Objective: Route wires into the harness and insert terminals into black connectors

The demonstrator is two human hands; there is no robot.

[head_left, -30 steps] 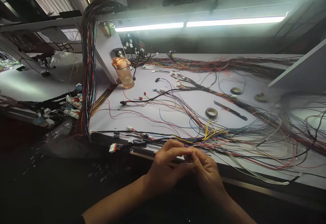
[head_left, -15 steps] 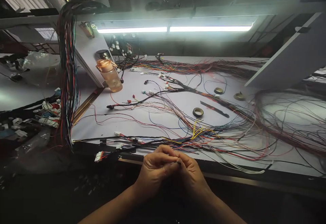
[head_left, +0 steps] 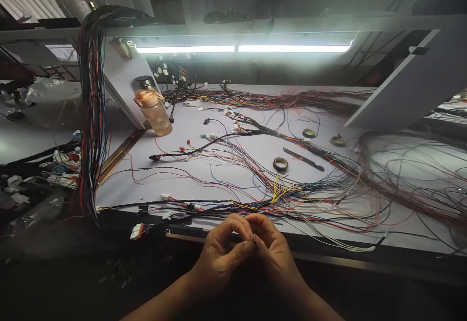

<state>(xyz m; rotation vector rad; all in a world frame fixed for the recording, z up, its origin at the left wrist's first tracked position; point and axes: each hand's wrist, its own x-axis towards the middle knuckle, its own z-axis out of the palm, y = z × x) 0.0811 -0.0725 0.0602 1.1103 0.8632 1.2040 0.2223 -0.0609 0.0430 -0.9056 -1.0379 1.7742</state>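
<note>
At the front edge of the table, my left hand and my right hand meet with their fingertips pinched together. Whatever lies between the fingers is too small and hidden to name. Just beyond them runs a wiring harness of black-wrapped and coloured wires. A white connector with orange and dark wires hangs over the edge, left of my hands. Yellow wires fan out from the harness behind my right hand.
Rolls of black tape and a dark flat blade-shaped tool lie mid-table. An orange bottle stands at the left panel. A thick wire bundle hangs from the shelf; loose wires spread at right.
The fingers of both hands have shifted and curled more, with the left thumb now pressed at the meeting point. The dark bit seen at the fingertips before is hidden. The view has shifted slightly.
</note>
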